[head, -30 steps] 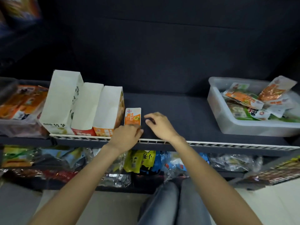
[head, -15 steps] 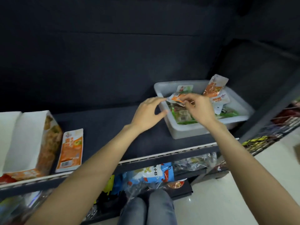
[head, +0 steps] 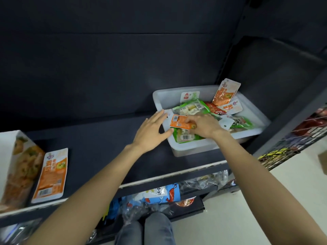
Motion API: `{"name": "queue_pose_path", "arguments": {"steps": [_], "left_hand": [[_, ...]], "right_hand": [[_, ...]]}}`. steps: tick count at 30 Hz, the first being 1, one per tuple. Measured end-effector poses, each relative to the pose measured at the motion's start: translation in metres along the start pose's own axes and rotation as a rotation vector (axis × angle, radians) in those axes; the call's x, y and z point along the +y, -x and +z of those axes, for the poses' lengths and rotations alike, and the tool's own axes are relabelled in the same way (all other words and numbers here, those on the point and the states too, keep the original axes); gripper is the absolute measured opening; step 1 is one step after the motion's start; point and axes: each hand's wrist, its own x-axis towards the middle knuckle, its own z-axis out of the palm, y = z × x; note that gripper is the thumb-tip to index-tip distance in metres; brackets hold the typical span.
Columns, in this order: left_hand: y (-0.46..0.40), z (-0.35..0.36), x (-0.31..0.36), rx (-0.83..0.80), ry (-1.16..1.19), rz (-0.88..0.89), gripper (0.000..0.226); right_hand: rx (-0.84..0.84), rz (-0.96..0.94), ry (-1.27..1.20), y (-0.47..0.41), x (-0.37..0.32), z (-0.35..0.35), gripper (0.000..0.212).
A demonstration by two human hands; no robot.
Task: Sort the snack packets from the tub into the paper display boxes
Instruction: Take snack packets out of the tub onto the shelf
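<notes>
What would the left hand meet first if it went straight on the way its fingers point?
Probably the orange packet that the right hand holds over the tub; the left hand already seems to be at the tub's near corner, though depth is unclear.

The tub [head: 191, 149] at the right end of the shelf is milky, translucent plastic with a smooth, dull sheen. The packets [head: 192, 107] in it are glossy printed film. The shelf [head: 99, 142] is lined with matt dark material, its front edge a pale strip. At the left end, the box [head: 16, 167] is matt white paper with printed sides; the orange packet [head: 51, 175] beside it is shiny film.
</notes>
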Motion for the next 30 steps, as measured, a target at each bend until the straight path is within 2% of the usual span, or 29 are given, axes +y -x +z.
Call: {"name": "queue_pose_path", "arguments": {"steps": [2,4,7,8,10,12,14,17,20,23,25,27,30], "left_hand": [[0.002,0.001,0.002,0.011,0.048,-0.017,0.065],[0.004,0.001,0.005,0.038,0.095,-0.026,0.065],[0.009,-0.004,0.014,0.131,0.202,-0.052,0.062],[0.013,-0.007,0.017,0.178,0.254,-0.059,0.058],[0.026,-0.018,0.023,0.259,0.444,-0.086,0.051],[0.048,-0.03,0.026,0.265,0.696,-0.12,0.047],[0.073,-0.04,0.02,0.27,0.872,-0.147,0.044],[0.118,-0.053,-0.007,0.352,0.972,-0.215,0.042],[0.16,-0.068,-0.048,0.469,0.773,-0.347,0.058],[0.193,-0.082,-0.096,0.586,0.462,-0.451,0.071],[0.208,-0.086,-0.126,0.582,0.222,-0.477,0.058],[0.217,-0.087,-0.144,0.471,0.047,-0.441,0.038],[0.224,-0.085,-0.159,0.332,-0.098,-0.372,0.025]], "right_hand": [[-0.025,-0.021,0.012,0.006,0.0,-0.003,0.036],[0.074,-0.027,0.022,0.014,0.001,-0.007,0.028],[0.504,0.067,0.073,0.029,-0.002,-0.014,0.02],[0.621,0.099,-0.006,0.036,-0.004,-0.016,0.018],[0.761,0.087,-0.339,0.053,-0.015,-0.022,0.021],[0.754,0.02,-0.766,0.07,-0.042,-0.025,0.018],[0.613,-0.041,-1.084,0.085,-0.081,-0.018,0.018],[0.348,-0.115,-1.251,0.097,-0.148,0.007,0.037],[0.188,-0.149,-1.211,0.092,-0.21,0.035,0.031],[0.089,-0.104,-1.287,0.076,-0.267,0.059,0.024],[0.084,-0.065,-1.263,0.063,-0.302,0.072,0.023],[0.11,-0.047,-1.211,0.05,-0.332,0.081,0.025],[0.138,-0.069,-1.018,0.038,-0.362,0.086,0.026]]}}
